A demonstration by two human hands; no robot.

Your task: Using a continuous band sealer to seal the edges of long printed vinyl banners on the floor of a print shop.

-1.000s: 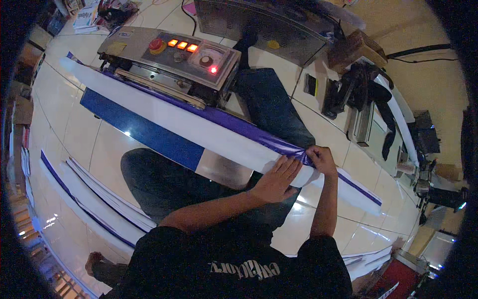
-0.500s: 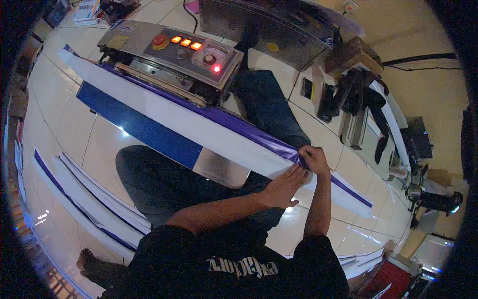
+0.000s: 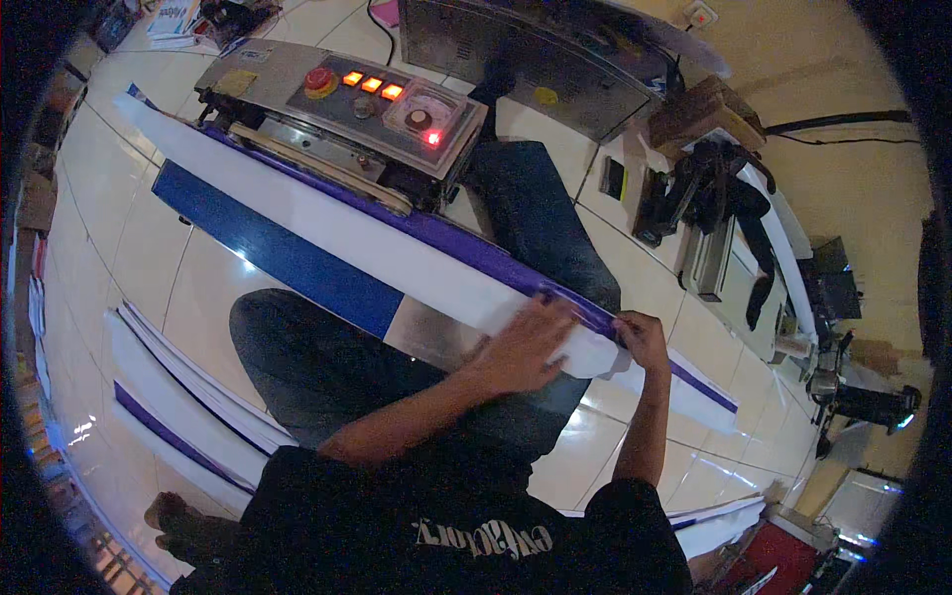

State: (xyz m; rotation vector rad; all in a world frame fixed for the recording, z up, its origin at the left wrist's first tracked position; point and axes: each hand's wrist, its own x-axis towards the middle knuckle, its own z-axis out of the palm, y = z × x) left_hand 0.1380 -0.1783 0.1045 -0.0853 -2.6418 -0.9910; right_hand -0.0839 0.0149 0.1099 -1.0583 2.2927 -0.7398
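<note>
A long white strip with a purple edge (image 3: 397,260), plastic-like in its sheen, runs slantwise from the upper left to my hands. Its purple edge lies along the front of a band sealer (image 3: 337,114) with lit orange buttons and a red knob. Somewhat blurred, my left hand (image 3: 531,342) rests flat on the strip, fingers stretched out near the purple edge. To its right, my right hand (image 3: 645,339) pinches the strip at the purple edge; its fingertips are partly hidden. Past the right hand, another white and purple piece (image 3: 699,390) slopes down to the right.
Under the strip lies the sealer's blue and metal shelf (image 3: 273,248), above my bent legs. More white and purple strips (image 3: 183,441) lie on the tiled floor at left. A grey metal cabinet (image 3: 516,74) stands behind; a cardboard box (image 3: 709,114) and a second device (image 3: 709,258) are at right.
My left hand has slid left and upward along the strip, away from the right hand. My right hand has moved slightly right and down, and the strip's end between them now bulges.
</note>
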